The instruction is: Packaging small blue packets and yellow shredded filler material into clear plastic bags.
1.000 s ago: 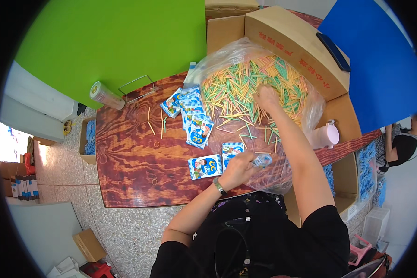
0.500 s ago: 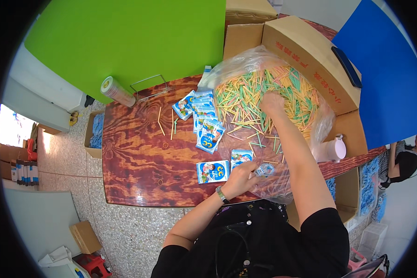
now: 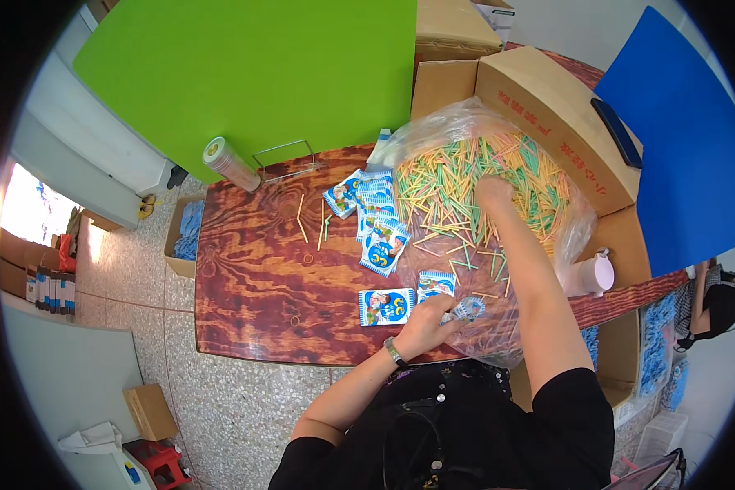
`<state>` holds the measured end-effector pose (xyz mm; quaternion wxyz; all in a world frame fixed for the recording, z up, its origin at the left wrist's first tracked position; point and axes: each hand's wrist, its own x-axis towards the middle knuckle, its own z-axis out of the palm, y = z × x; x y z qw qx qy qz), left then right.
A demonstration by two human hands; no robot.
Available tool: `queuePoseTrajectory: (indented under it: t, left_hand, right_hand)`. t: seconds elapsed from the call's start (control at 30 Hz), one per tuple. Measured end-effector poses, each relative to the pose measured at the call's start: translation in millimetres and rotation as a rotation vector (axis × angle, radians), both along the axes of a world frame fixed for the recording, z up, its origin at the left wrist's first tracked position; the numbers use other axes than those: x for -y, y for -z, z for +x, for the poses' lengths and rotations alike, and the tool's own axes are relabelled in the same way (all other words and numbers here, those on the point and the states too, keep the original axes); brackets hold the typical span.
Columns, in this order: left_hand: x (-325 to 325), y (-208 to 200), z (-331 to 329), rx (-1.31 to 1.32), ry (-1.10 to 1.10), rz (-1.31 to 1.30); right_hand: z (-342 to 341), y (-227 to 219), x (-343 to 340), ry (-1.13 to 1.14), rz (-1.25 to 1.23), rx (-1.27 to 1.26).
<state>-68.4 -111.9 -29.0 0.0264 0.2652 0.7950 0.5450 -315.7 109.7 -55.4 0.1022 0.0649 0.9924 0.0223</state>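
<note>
Near the table's front edge my left hand (image 3: pixel 429 325) pinches a small blue-and-white printed packet (image 3: pixel 469 309) by its left side. My right hand (image 3: pixel 495 194) reaches into a broad heap of thin pastel sticks (image 3: pixel 438 181), green, yellow, orange and pink. Its fingers look curled down among the sticks, and whatever they hold is hidden. The heap lies on a clear plastic sheet (image 3: pixel 498 331). Beside my left hand lie a flat printed packet (image 3: pixel 386 307) and another packet (image 3: pixel 436 284). Farther off, several similar packets (image 3: pixel 381 245) overlap in a row left of the heap.
An open cardboard box (image 3: pixel 559 122) borders the heap at the back and right, with a dark phone-like slab (image 3: pixel 616 132) on its edge. A pink cup (image 3: pixel 592 275) stands at right. On the wooden table (image 3: pixel 257 306) are loose sticks (image 3: pixel 301 219), a wire stand (image 3: pixel 286 162) and a cylindrical container (image 3: pixel 231 165).
The view has shifted slightly, moving the whole scene right in the picture. My right hand remains in the heap, and my left hand keeps hold of the small packet.
</note>
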Motion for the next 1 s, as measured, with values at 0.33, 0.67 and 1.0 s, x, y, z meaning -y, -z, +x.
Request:
queuePoseTrajectory:
  t: [0.33, 0.67, 1.0]
  left_hand:
    - [-5.4, -0.8, 0.6, 0.032, 0.016, 0.008]
    - [-6.5, 2.9, 4.0, 0.045, -0.01, 0.074]
    - [4.4, 1.5, 3.4, 0.11, -0.066, 0.011]
  right_hand:
    - [-3.7, -22.6, -66.3, 0.032, -0.676, 0.158]
    - [17.3, -12.7, -35.6, -0.164, -0.199, 0.087]
    - [11.4, -6.7, -34.9, -0.233, -0.038, 0.114]
